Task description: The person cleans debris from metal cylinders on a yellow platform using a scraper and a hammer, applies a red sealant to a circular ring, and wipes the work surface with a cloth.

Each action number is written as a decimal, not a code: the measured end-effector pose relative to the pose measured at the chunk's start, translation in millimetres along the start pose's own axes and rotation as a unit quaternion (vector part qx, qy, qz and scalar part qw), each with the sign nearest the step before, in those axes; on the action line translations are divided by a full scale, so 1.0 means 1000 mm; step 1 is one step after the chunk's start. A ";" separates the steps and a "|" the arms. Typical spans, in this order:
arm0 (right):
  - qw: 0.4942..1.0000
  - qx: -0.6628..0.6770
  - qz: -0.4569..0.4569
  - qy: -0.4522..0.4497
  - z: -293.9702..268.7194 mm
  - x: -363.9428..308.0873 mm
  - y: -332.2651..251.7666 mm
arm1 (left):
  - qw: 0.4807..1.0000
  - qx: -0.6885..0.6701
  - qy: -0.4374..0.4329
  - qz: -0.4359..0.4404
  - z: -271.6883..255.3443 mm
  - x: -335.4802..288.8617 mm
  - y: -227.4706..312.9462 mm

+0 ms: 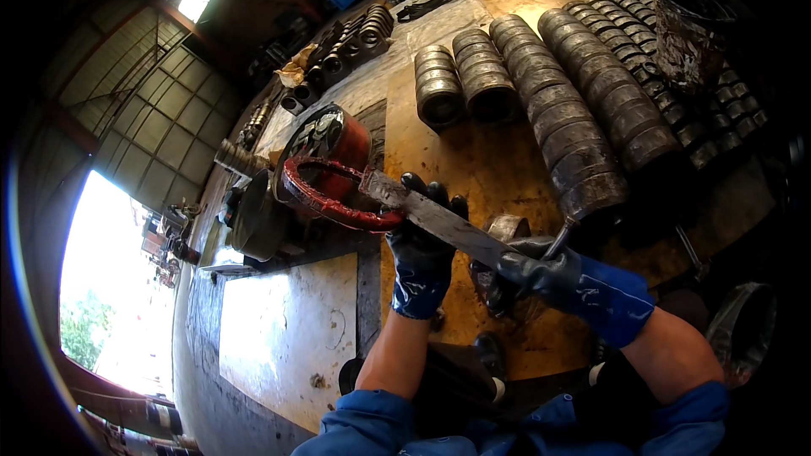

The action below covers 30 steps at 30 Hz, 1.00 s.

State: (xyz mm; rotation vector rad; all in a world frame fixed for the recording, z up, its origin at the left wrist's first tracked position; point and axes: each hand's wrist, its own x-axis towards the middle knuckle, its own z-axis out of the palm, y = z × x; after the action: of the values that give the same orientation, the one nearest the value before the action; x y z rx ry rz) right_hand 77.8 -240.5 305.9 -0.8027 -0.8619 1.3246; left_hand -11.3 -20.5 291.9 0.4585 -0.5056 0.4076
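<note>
Far left: bright open doorway (114, 287) in a panelled wall (173, 101). Then a pale metal sheet (287, 321) flat on the floor, dark drum (260, 219) beyond it, red bucket (353, 148) just right of the drum, loaded with metal pieces. In front of the bucket, from this view: red loop (372, 220), rough surface, fixed to the upper-left end of a flat metal bar (460, 232). Bar is held up between both hands, sloping down to the right in view. Left hand (420, 245), black-and-blue glove, grasps the bar just beside the loop from underneath; fingertips show past the far edge, thumb hidden. Short metal ring (509, 226) on the brown board (490, 165), seen just past the bar. Right hand (541, 270), same glove type, is closed on the bar's lower-right end; exact finger wrap partly hidden. Thin metal rod (560, 236) shows at that glove, can't tell if it's gripped. Beyond, ring stacks (562, 110) lie on their sides in rows on the board. Upper right: grimy bucket (693, 42) beside the smaller-ring rows.
</note>
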 end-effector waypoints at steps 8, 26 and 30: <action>0.991 0.074 0.081 0.080 0.024 -0.007 -0.012 | 0.997 0.074 0.009 -0.032 -0.028 -0.009 0.026; 0.974 0.204 0.073 0.063 -0.007 -0.039 -0.029 | 0.521 0.851 0.053 0.035 -0.056 -0.026 0.124; 0.964 0.158 0.127 0.174 -0.014 -0.041 -0.027 | 0.644 0.757 0.096 -0.061 -0.019 -0.022 0.127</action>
State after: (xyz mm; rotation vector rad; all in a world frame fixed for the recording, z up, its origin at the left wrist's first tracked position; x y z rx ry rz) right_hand 101.0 -283.6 319.8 -0.8755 -0.2648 1.4423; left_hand -82.1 88.0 305.2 2.0608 0.2300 0.6870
